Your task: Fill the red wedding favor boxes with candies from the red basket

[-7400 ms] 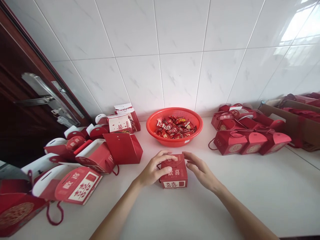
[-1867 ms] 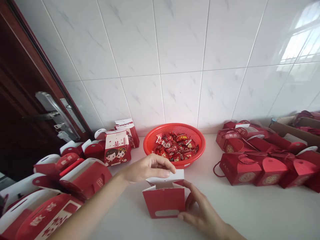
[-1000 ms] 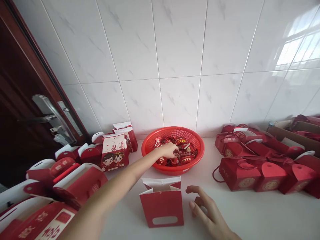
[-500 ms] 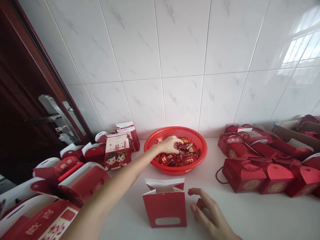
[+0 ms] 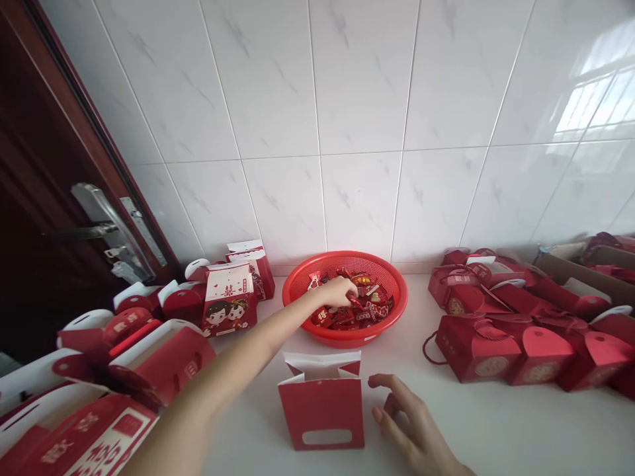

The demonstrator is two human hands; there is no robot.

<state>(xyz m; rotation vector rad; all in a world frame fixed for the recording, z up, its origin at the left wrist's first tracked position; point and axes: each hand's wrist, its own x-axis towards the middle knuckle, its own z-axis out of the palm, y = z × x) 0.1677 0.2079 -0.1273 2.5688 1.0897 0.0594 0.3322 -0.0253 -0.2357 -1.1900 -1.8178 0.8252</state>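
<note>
Since the frame half a second ago, the left hand [image 5: 338,291] has dipped lower among the wrapped sweets [image 5: 378,312] in a red perforated basket [image 5: 342,339], its fingers now curled down where they were spread over the pile. A red wrapper shows at the fingertips, though whether they are clamped on it cannot be told. The basket, its floor covered with mostly red packets and one gold-marked piece, sits on a white tabletop [image 5: 496,436] near a tiled wall [image 5: 357,86].

In the foreground, an open red box [image 5: 322,411] stands upright in front of the basket, top flaps raised and a pale oval panel low on its near face; its contents are hidden from view. The right hand [image 5: 419,426] hovers just beside it, fingers bent and apart, touching neither box nor basket.

At left, a box with a cartoon couple [image 5: 229,304] stands behind a crowd of red gift boxes [image 5: 173,360], several with white-lined lids open and their contents out of sight. At right, closed red boxes [image 5: 479,350] with gold medallions line up in front of others, beside a brown carton [image 5: 568,264] holding more red items.
</note>
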